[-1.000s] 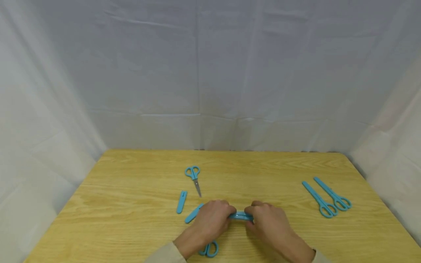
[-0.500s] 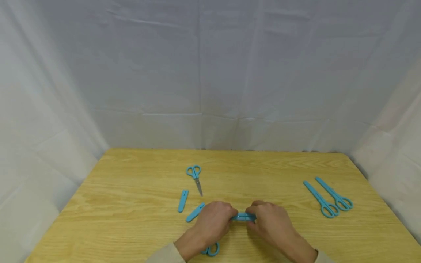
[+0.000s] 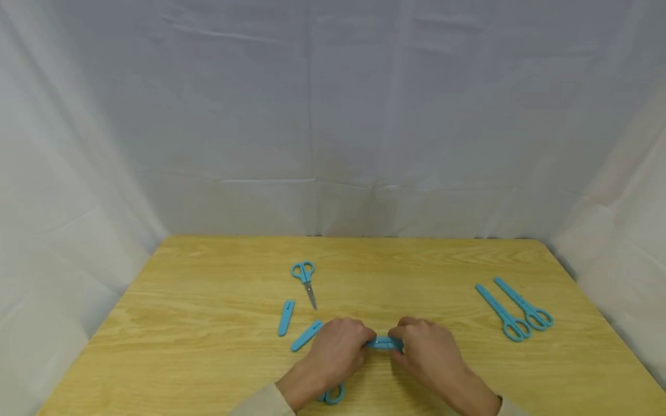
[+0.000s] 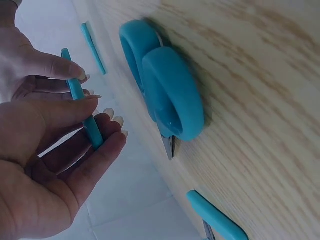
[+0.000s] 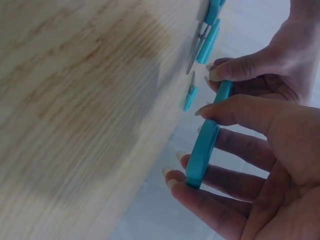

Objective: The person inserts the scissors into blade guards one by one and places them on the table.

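Still pinching the scissors (image 3: 384, 343) at lower centre of frame, by the cap (image 4: 92, 131) with left hand (image 3: 338, 349), by the handles (image 5: 201, 152) with right hand (image 3: 430, 353); barely shifting, seemingly nearly sheathed.

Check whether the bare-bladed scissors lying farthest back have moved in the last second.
No. The bare-bladed scissors keep their place against the back edge of the table; the whole view shifts slightly, table included.
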`<state>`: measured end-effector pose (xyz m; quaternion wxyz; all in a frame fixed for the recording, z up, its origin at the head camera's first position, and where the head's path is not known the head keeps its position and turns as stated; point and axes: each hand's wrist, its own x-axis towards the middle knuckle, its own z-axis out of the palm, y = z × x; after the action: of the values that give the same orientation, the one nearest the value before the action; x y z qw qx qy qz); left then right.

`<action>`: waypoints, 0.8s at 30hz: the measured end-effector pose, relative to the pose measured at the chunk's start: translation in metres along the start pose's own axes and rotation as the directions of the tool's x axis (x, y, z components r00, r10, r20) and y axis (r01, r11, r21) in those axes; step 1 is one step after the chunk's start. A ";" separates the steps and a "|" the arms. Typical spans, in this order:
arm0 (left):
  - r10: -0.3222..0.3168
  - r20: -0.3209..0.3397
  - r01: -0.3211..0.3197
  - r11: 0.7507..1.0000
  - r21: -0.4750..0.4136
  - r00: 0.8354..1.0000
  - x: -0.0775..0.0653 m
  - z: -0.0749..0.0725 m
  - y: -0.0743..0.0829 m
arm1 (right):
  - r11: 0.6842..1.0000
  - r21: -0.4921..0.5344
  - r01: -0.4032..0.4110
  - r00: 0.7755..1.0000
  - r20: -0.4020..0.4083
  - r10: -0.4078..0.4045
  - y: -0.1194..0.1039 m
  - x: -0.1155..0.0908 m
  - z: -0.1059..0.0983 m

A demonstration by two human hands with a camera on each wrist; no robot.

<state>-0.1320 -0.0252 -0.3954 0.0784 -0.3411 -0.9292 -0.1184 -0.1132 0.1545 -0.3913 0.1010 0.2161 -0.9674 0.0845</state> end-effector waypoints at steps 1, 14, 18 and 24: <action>-0.001 0.003 0.001 1.000 -0.005 1.000 0.000 0.000 0.000 | 1.000 -0.003 0.001 1.000 0.001 -0.001 0.000 0.000 0.000; -0.010 -0.007 0.010 0.997 -0.074 1.000 -0.001 0.002 -0.004 | 1.000 -0.019 0.010 1.000 -0.003 -0.010 -0.004 -0.001 0.003; -0.011 -0.006 0.010 0.996 -0.087 1.000 -0.001 0.003 -0.004 | 1.000 -0.021 0.007 1.000 0.005 -0.007 -0.004 -0.002 0.004; -0.004 0.009 0.004 0.999 -0.046 1.000 0.001 0.004 -0.002 | 1.000 -0.006 -0.006 1.000 0.016 0.006 -0.002 -0.002 0.004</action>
<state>-0.1347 -0.0251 -0.3995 0.0663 -0.3416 -0.9272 -0.1385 -0.1111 0.1532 -0.3958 0.0935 0.2134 -0.9692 0.0802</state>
